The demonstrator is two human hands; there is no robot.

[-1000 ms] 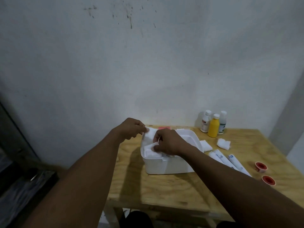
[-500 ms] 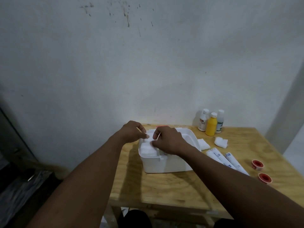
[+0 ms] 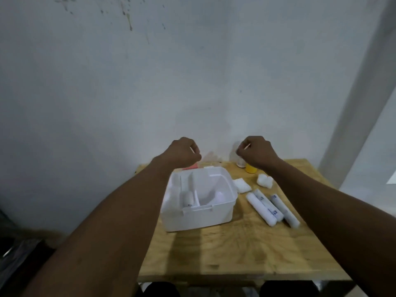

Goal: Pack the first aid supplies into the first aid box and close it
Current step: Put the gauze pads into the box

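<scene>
The white first aid box stands open on the wooden table, with a white roll lying in its divided left part. My left hand hovers above the box's back left corner, fingers curled. My right hand hovers above the bottles, fingers curled too. I see nothing clearly held in either hand. Right of the box lie three wrapped bandage rolls, a gauze pad and a cotton wad. A yellow bottle and a white bottle peek out under my right hand.
A red part, perhaps the lid, shows behind the box against the wall. The table's right edge runs close to a pale pillar. Dark clutter sits on the floor at the left.
Both hands have lifted out of the box and moved apart, the right one toward the bottles. The white material they pressed in now lies in the box. The camera has tilted.
</scene>
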